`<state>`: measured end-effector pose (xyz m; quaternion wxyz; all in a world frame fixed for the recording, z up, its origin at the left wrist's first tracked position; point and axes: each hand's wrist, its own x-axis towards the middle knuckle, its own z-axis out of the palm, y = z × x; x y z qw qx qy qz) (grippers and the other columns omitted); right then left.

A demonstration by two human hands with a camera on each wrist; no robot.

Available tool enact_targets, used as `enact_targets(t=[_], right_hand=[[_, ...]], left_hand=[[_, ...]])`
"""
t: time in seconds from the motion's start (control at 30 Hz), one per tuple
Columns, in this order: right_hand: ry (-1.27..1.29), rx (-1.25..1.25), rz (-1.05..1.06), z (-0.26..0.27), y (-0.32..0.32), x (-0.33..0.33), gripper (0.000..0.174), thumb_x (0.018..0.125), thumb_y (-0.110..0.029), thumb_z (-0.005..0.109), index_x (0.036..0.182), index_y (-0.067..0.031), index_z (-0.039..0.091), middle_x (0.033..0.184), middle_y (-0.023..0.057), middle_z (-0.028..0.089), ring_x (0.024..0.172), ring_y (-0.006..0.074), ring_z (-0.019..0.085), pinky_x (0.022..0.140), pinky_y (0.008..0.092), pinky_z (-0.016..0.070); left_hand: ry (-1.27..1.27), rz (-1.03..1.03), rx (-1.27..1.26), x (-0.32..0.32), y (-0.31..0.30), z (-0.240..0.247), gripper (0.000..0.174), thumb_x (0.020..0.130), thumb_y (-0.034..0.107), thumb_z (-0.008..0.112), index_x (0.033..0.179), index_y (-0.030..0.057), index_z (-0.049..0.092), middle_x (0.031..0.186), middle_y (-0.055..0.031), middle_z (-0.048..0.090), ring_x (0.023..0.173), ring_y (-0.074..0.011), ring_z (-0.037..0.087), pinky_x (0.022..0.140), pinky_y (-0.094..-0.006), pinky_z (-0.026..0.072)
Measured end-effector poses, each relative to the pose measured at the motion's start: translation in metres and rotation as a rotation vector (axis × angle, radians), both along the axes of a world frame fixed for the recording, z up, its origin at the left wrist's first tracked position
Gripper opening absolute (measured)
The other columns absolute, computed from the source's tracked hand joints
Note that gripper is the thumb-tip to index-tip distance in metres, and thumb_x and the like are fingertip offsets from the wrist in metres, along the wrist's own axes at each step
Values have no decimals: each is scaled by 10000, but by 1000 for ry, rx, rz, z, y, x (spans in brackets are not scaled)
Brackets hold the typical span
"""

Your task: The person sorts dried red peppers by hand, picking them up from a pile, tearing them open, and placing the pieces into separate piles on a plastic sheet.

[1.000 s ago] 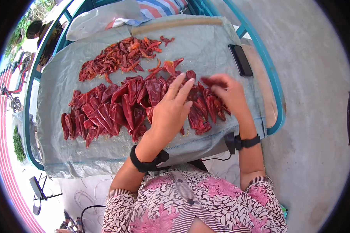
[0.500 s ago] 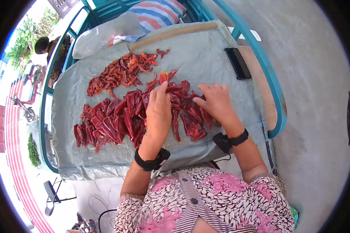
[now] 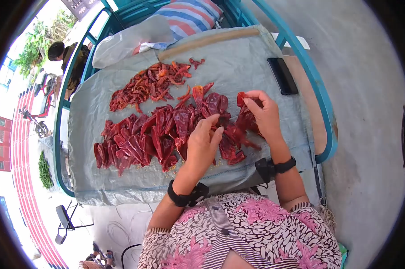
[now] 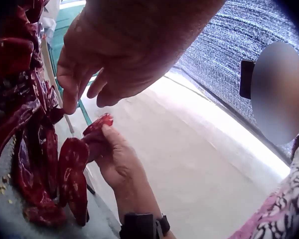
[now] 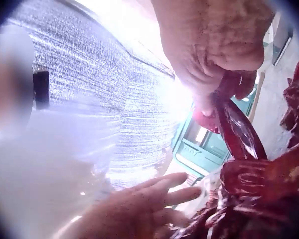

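A long heap of dried red peppers lies across the grey-green sheet. Between thumb and fingers my right hand pinches a dark red pepper at the heap's right end; its wrinkled end shows in the left wrist view. My left hand hovers over the heap's middle right, fingers loosely bent and thumb apart. In the right wrist view those left fingers are spread, holding nothing. Beneath and beside the right hand hang more peppers.
Behind the heap lies a pile of smaller, orange-red dried peppers. A phone rests on the sheet at right. Teal rails border the cart bed, with a striped bag at the back. Another person is beyond the left rail.
The right hand, fingers spread over the heap half a second ago, now pinches a pepper at the right end. The left hand has drawn back, its fingers more bent.
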<state>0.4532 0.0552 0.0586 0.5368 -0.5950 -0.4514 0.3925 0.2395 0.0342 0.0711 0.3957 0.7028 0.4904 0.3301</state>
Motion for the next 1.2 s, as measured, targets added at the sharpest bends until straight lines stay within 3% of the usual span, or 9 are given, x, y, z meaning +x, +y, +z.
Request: enact_targets(t=[0.2, 0.37, 0.47, 0.67, 0.7, 0.83, 0.9, 1.07, 1.2], right_hand=[[310, 46, 77, -1, -20, -35, 156, 982, -78, 701, 1125, -17, 682, 970, -23, 686, 858, 43, 602, 769, 209, 496], [321, -20, 104, -2, -32, -55, 175, 981, -86, 708, 1140, -22, 678, 1017, -15, 683, 911, 43, 602, 808, 215, 498], [313, -47, 115, -6, -37, -64, 181, 979, -92, 709, 1146, -29, 681, 1020, -14, 687, 913, 45, 604, 810, 218, 501], [-2, -56, -4, -11, -44, -46, 181, 968, -127, 720, 1122, -34, 695, 965, -21, 691, 869, 50, 610, 771, 222, 498], [-67, -66, -44, -12, -45, -36, 180, 966, -132, 721, 1115, -34, 697, 952, -21, 692, 860, 52, 611, 762, 224, 498], [7, -80, -181, 1, -31, -13, 188, 971, -155, 703, 1108, -28, 696, 910, -24, 685, 831, 62, 609, 739, 233, 497], [-6, 4, -216, 7, -12, -5, 197, 973, -170, 696, 1109, -27, 694, 900, -20, 680, 817, 74, 609, 731, 239, 499], [-553, -71, -149, -37, -13, 37, 382, 910, -282, 742, 1206, -52, 669, 1081, 99, 697, 974, 234, 650, 834, 374, 528], [-984, -274, -88, -47, -19, 39, 544, 837, -397, 783, 1273, -99, 652, 1195, 169, 664, 1117, 360, 606, 931, 479, 504]], left_hand=[[-247, -134, -206, 4, 13, -7, 561, 1006, 150, 675, 1498, -10, 457, 1263, -154, 672, 877, -116, 629, 787, -312, 541], [-295, -163, -430, -14, 14, -10, 401, 1027, 210, 663, 1322, -38, 552, 1059, -58, 657, 936, -88, 588, 813, -265, 506], [-735, -148, -426, -8, 11, -28, 374, 1037, 220, 647, 1313, -20, 569, 1026, -33, 652, 929, -80, 577, 793, -268, 493], [-156, -36, -209, -32, 22, -24, 291, 1039, 234, 635, 1158, -28, 674, 1037, -83, 656, 900, -123, 603, 792, -280, 488], [3, -5, 56, -35, 23, -21, 292, 1025, 227, 647, 1127, -44, 685, 1002, -121, 675, 828, -149, 617, 739, -306, 504], [-113, 32, 15, -32, 27, -20, 281, 992, 175, 660, 1180, -35, 666, 839, -150, 666, 732, -266, 644, 683, -389, 509], [-165, 56, 13, -22, 35, -12, 353, 1007, 192, 653, 1278, -33, 627, 844, -114, 677, 728, -194, 622, 688, -343, 506], [-68, -49, 18, -20, 29, -10, 447, 989, 131, 663, 1406, 6, 564, 856, -89, 695, 716, -150, 609, 680, -315, 505], [-70, -199, -43, -16, 17, -14, 250, 969, 88, 670, 1188, -31, 656, 1046, -112, 737, 690, -135, 580, 661, -312, 498]])
